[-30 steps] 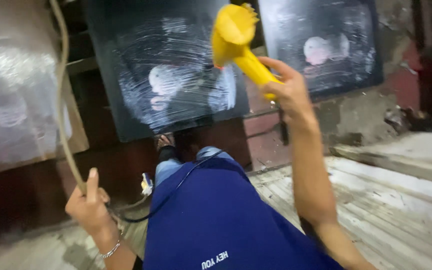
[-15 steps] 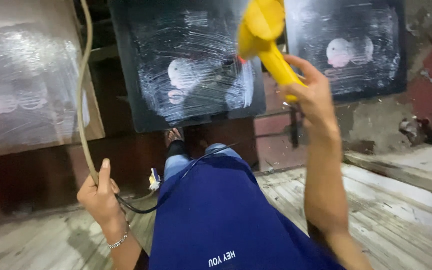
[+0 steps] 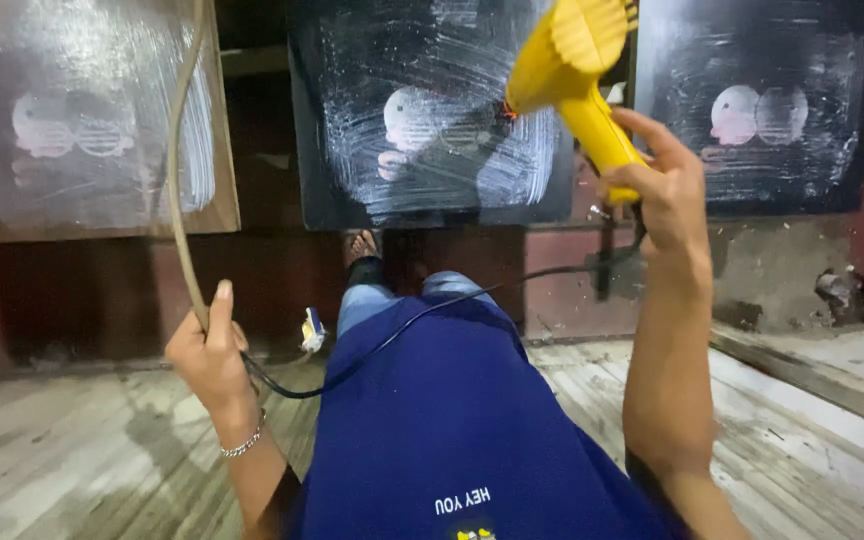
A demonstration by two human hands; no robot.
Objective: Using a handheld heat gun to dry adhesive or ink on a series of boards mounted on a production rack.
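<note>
Weathered plank floor near; far, worn reddish wall carries three smeared panels; dim lighting throughout.

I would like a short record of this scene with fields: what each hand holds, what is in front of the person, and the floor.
Right hand: right hand grips the handle of a yellow hair dryer, raised, its nozzle toward the middle panel
Left hand: left hand closed around a tan cord that runs upward; a black cable passes from it across the lap
Front: three panels with whitish smears; middle dark panel, right dark panel, left brown panel
Clothing: blue garment
Wrist: silver bracelet on the left
Floor: worn wooden planks
</note>
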